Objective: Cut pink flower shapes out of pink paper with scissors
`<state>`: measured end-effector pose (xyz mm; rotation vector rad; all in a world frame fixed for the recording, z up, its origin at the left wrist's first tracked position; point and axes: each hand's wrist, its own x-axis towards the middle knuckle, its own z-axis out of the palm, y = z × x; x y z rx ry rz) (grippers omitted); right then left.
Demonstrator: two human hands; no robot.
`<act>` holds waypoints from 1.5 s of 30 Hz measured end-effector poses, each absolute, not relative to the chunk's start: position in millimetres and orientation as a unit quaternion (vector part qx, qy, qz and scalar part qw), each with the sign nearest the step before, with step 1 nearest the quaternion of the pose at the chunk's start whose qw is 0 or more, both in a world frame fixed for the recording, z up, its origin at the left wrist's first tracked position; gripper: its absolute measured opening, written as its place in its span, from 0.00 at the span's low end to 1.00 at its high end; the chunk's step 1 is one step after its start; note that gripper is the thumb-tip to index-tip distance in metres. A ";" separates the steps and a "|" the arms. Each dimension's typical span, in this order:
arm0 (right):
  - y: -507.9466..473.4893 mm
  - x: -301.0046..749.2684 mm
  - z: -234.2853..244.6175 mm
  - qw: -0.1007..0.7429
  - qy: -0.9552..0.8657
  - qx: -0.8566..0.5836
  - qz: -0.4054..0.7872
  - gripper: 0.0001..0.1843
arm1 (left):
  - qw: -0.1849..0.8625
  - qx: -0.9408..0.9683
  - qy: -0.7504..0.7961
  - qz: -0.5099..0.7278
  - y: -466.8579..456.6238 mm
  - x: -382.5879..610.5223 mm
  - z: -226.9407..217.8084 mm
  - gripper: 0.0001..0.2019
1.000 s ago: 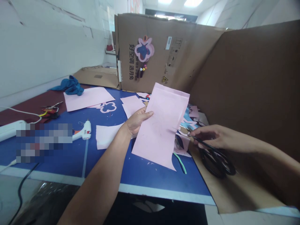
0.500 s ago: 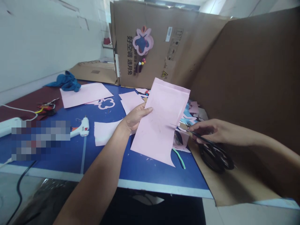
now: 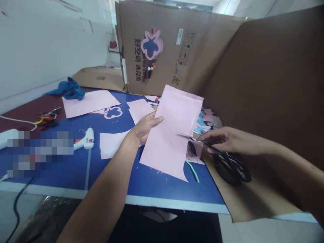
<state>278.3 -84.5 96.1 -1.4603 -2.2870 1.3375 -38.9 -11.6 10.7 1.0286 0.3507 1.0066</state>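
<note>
My left hand (image 3: 146,127) grips the left edge of a pink paper sheet (image 3: 172,131), thumb on top and fingers behind. The sheet is held up above the table, with a folded strip along its far edge and a curved cut at its near right corner. My right hand (image 3: 219,140) is closed around black-handled scissors (image 3: 231,168), holding them near the blades, with the handle loops hanging toward me. The blade tips lie over the sheet's right side; whether they touch it I cannot tell.
On the blue table (image 3: 106,175) lie a white glue gun (image 3: 87,139), more pink sheets (image 3: 91,103), a flower-shaped cutout (image 3: 113,112), a green strip (image 3: 193,171) and a blue cloth (image 3: 67,89). Tall cardboard (image 3: 197,20) stands behind and right, a pink flower shape (image 3: 158,50) fixed on it.
The scissors' tips have moved a little left, further over the pink sheet. Both hands keep their holds, and the whole view has shifted slightly.
</note>
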 end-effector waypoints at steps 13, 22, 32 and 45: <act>-86.5 276.6 94.8 0.059 -0.761 -0.470 0.444 0.23 | 0.742 0.468 0.159 0.452 -13.3 -38.9 11.2 0.18; -87.4 277.5 94.2 0.069 -0.765 -0.472 0.434 0.24 | 0.748 0.465 0.155 0.447 -12.3 -39.1 10.0 0.18; -89.1 278.2 93.2 0.081 -0.765 -0.474 0.428 0.26 | 0.747 0.463 0.151 0.452 -12.0 -38.8 9.7 0.18; -90.9 272.7 93.0 0.085 -0.757 -0.485 0.429 0.27 | 0.748 0.462 0.155 0.451 -11.7 -38.0 9.9 0.18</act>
